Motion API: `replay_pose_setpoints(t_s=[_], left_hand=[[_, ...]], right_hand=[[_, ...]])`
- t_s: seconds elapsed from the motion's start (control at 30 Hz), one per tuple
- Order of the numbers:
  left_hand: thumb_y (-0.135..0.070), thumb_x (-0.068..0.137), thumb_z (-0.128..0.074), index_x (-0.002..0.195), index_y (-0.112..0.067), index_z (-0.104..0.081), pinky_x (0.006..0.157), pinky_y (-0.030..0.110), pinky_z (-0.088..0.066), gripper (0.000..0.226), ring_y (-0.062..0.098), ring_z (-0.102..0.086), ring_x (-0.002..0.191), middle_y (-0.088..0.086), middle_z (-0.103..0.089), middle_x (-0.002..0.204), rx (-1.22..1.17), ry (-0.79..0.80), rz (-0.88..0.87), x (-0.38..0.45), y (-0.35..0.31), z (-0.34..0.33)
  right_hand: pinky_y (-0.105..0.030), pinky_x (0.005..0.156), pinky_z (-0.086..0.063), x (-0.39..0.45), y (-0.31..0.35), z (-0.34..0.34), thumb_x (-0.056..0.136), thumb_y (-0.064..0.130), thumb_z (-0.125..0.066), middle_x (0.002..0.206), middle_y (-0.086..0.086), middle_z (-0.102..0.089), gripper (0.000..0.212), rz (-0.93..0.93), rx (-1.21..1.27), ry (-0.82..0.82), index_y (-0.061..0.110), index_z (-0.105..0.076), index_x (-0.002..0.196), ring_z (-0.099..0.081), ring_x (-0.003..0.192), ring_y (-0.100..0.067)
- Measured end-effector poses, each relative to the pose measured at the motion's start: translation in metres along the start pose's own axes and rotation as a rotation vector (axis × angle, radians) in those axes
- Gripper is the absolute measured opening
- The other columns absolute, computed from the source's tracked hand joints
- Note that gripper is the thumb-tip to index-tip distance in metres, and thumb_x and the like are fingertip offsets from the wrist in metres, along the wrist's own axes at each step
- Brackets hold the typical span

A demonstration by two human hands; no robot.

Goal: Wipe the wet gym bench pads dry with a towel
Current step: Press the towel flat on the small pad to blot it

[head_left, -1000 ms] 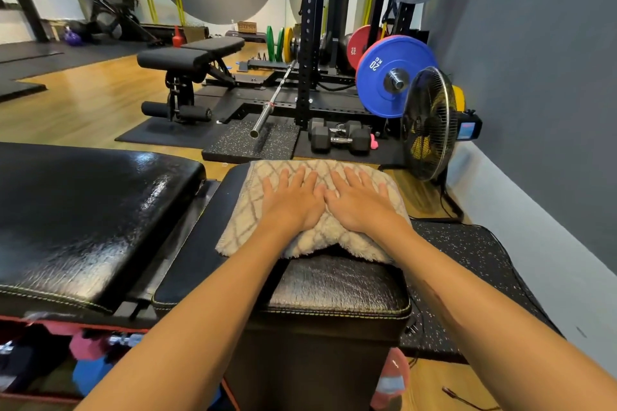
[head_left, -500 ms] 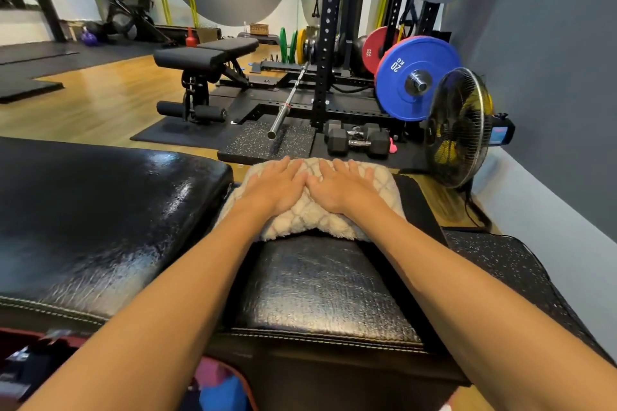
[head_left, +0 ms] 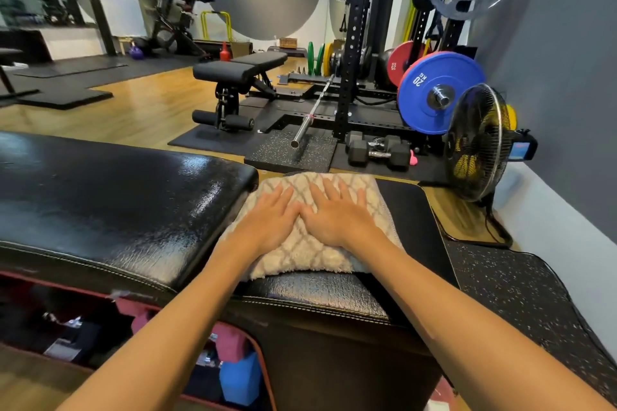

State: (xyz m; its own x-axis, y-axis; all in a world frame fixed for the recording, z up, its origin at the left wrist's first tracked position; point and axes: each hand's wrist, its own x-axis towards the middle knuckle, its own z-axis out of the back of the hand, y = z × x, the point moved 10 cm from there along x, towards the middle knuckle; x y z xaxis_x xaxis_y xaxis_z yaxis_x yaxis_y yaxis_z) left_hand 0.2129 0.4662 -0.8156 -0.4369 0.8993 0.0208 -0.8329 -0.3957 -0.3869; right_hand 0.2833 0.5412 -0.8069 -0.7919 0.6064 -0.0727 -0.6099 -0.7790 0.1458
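Observation:
A beige towel [head_left: 320, 253] with a grey lattice pattern lies on the small black seat pad [head_left: 320, 297] of the bench in front of me. My left hand [head_left: 267, 222] and my right hand [head_left: 337, 218] press flat on the towel side by side, fingers straight, thumbs touching. The towel covers most of the seat pad; a strip of its near edge and its right side show. The long black back pad [head_left: 110, 207] stretches to the left, glossy with wet sheen.
A black floor fan [head_left: 474, 143] stands at the right by the grey wall. Dumbbells [head_left: 379, 150], a barbell [head_left: 310, 117], a rack with a blue plate [head_left: 434, 93] and another bench [head_left: 240, 72] lie beyond. Speckled rubber mat [head_left: 521, 287] at right.
Both hands slid the towel away from me along the seat pad and then a little back, staying flat on it. The view shifted as my head moved.

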Motion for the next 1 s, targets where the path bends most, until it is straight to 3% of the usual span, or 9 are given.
replay_pose_setpoints(t_s=[0.1, 0.2, 0.33, 0.43, 0.53, 0.67, 0.8, 0.93, 1.0], left_hand=[[-0.023, 0.105, -0.006, 0.153, -0.005, -0.007, 0.120, 0.040, 0.002, 0.051, 0.029, 0.007, 0.149, 0.016, 0.005, 0.161, 0.066, -0.023, 0.068, -0.013, 0.004, -0.002], [-0.038, 0.085, 0.020, 0.153, -0.005, -0.005, 0.120, 0.045, -0.002, 0.080, 0.033, 0.006, 0.148, 0.018, 0.004, 0.160, 0.178, -0.042, 0.063, -0.028, -0.002, -0.004], [-0.066, 0.090, 0.007, 0.155, -0.023, -0.007, 0.120, 0.046, -0.006, 0.079, 0.021, 0.004, 0.149, -0.001, 0.001, 0.163, 0.101, -0.081, 0.085, -0.048, -0.011, -0.011], [-0.057, 0.095, 0.000, 0.155, -0.030, 0.000, 0.120, 0.042, 0.002, 0.065, 0.016, 0.010, 0.148, -0.008, 0.008, 0.162, 0.091, -0.082, 0.157, -0.070, -0.030, -0.013], [-0.059, 0.077, 0.014, 0.154, -0.029, -0.005, 0.120, 0.042, 0.000, 0.085, 0.017, 0.005, 0.149, -0.006, 0.002, 0.162, 0.152, -0.206, 0.165, -0.087, -0.057, -0.009], [-0.052, 0.080, 0.014, 0.154, -0.025, -0.014, 0.118, 0.046, -0.001, 0.084, 0.023, -0.003, 0.149, -0.001, -0.009, 0.162, 0.223, -0.271, 0.155, -0.094, -0.093, -0.017], [-0.044, 0.093, -0.011, 0.144, -0.014, -0.044, 0.113, 0.057, -0.022, 0.068, 0.034, -0.033, 0.141, 0.010, -0.039, 0.151, 0.267, -0.288, 0.115, -0.087, -0.110, -0.024], [-0.040, 0.094, -0.017, 0.137, -0.007, -0.052, 0.105, 0.065, -0.031, 0.065, 0.043, -0.043, 0.132, 0.018, -0.048, 0.143, 0.282, -0.261, 0.105, -0.075, -0.125, -0.031], [-0.043, 0.088, 0.001, 0.147, -0.006, -0.035, 0.109, 0.068, -0.018, 0.078, 0.045, -0.027, 0.140, 0.020, -0.031, 0.153, 0.260, -0.179, 0.110, -0.066, -0.137, -0.034]], right_hand=[[-0.056, 0.119, 0.012, -0.018, 0.003, -0.002, 0.099, 0.060, -0.007, 0.166, 0.001, 0.011, 0.067, 0.018, 0.013, 0.005, 0.030, 0.002, 0.158, 0.017, 0.151, -0.025], [-0.055, 0.119, 0.013, -0.043, 0.005, -0.003, 0.100, 0.058, -0.006, 0.166, 0.001, 0.011, 0.066, 0.032, 0.024, -0.001, 0.029, 0.003, 0.158, 0.017, 0.151, -0.025], [-0.054, 0.119, 0.013, -0.077, 0.001, -0.004, 0.101, 0.053, -0.006, 0.166, 0.001, 0.013, 0.063, 0.044, 0.040, -0.009, 0.028, 0.004, 0.158, 0.018, 0.151, -0.023], [-0.052, 0.120, 0.013, -0.099, -0.007, -0.002, 0.103, 0.048, -0.008, 0.166, 0.002, 0.014, 0.060, 0.053, 0.043, -0.028, 0.029, 0.003, 0.158, 0.018, 0.151, -0.021], [-0.050, 0.121, 0.012, -0.117, -0.018, 0.002, 0.101, 0.046, -0.006, 0.166, 0.004, 0.011, 0.060, 0.056, 0.057, -0.073, 0.030, 0.000, 0.158, 0.015, 0.152, -0.019], [-0.048, 0.122, 0.006, -0.137, -0.042, 0.007, 0.078, 0.053, 0.017, 0.166, 0.007, 0.007, 0.084, 0.040, 0.026, -0.135, 0.032, -0.001, 0.157, 0.011, 0.152, -0.016], [-0.046, 0.122, 0.005, -0.136, -0.065, 0.008, 0.075, 0.058, 0.017, 0.166, 0.011, 0.008, 0.086, 0.011, 0.051, -0.142, 0.036, -0.001, 0.157, 0.012, 0.152, -0.012], [-0.042, 0.123, 0.007, -0.132, -0.083, 0.009, 0.092, 0.058, 0.004, 0.164, 0.016, 0.010, 0.068, -0.014, 0.079, -0.100, 0.039, -0.002, 0.157, 0.014, 0.151, -0.009], [-0.039, 0.123, 0.008, -0.129, -0.096, 0.011, 0.103, 0.052, -0.010, 0.164, 0.017, 0.010, 0.056, -0.030, 0.113, -0.093, 0.040, -0.004, 0.157, 0.014, 0.150, -0.007]])
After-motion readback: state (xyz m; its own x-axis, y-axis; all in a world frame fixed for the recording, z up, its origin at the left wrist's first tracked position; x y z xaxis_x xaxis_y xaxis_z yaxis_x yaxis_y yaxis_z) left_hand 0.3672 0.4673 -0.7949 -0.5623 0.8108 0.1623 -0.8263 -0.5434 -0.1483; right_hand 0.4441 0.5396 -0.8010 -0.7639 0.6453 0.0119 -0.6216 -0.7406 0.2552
